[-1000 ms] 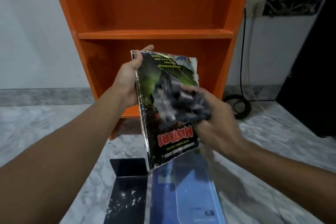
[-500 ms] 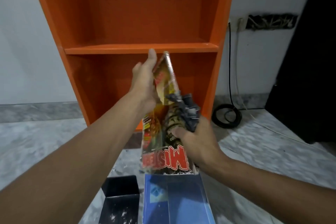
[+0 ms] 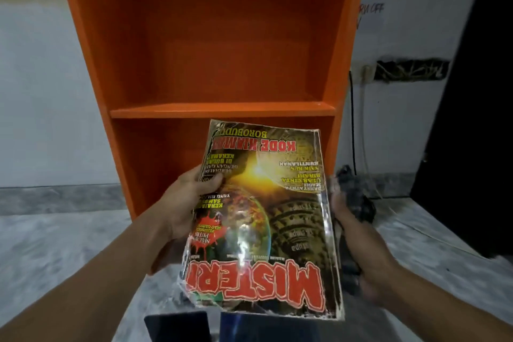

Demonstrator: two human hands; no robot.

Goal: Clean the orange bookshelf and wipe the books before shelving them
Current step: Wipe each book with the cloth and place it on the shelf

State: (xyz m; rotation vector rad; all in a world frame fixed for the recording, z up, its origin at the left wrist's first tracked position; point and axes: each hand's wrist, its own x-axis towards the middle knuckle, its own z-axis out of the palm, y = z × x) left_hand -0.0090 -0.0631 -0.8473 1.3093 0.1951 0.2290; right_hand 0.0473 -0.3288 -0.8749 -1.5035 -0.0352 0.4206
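A worn magazine with a red "MISTERI" title faces me upside down, front cover up, in front of the orange bookshelf. My left hand grips its left edge, thumb on the cover. At the magazine's right edge my right hand holds a dark grey cloth; most of that hand is blurred. The shelf board and the compartments above and below it hold nothing.
A dark box and a blue book lie on the marble floor below the magazine. A black cable hangs from a wall socket right of the shelf. A dark door or cabinet stands at far right.
The magazine has been turned over from its back cover to its front cover. My right hand with the cloth has moved off the cover to the right edge. My view rose.
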